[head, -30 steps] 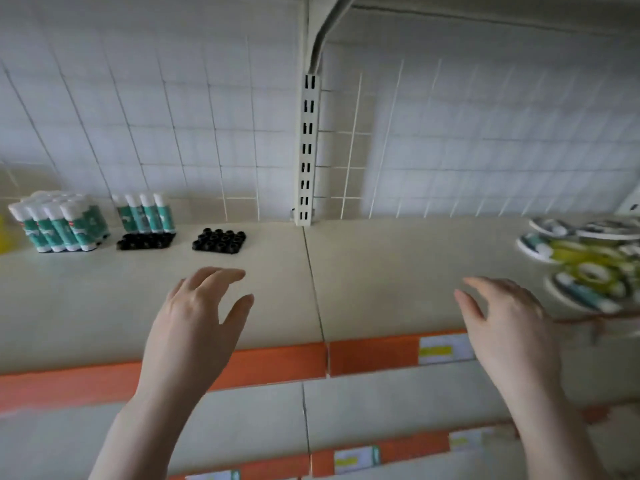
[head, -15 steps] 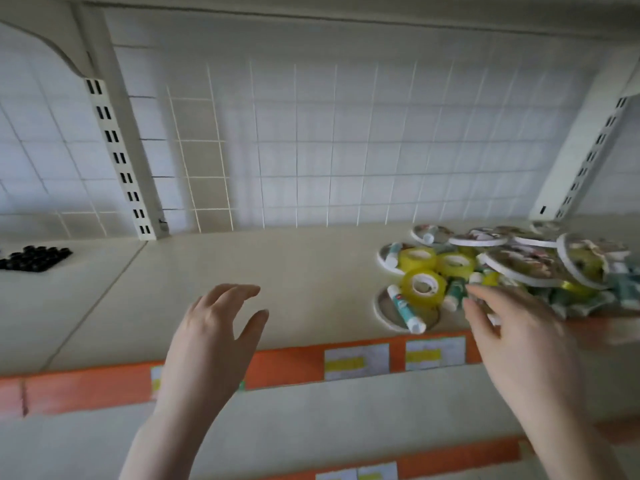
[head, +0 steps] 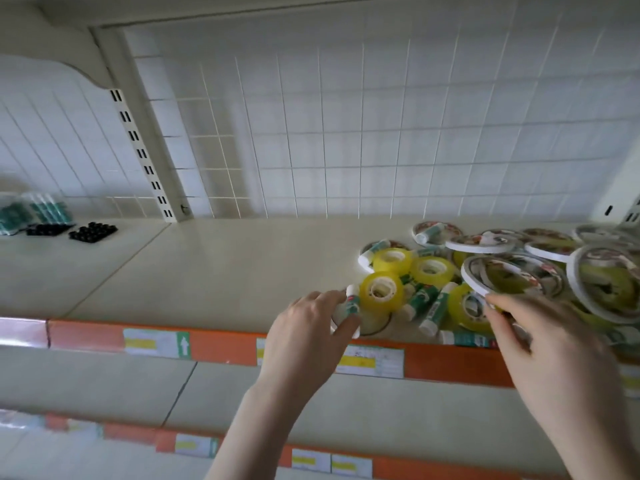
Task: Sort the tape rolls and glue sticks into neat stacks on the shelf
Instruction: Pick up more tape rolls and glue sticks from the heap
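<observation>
Left hand (head: 308,327) pinches a glue stick (head: 352,304) at the pile's 9 o'clock edge; right hand (head: 550,341) (fingers loose, grasping nothing) touches a yellow tape roll (head: 465,306) on the shelf (head: 225,258).

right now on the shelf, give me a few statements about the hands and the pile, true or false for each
1. The left hand has its fingers on a glue stick. True.
2. The yellow tape rolls are stacked in one neat column. False: they lie loose in a mixed pile with glue sticks and flat white rolls.
3. The pile sits at the left end of the shelf. False: it is at the right.
4. The right hand reaches into the pile. True.
5. Black caps sit far left. True.
</observation>
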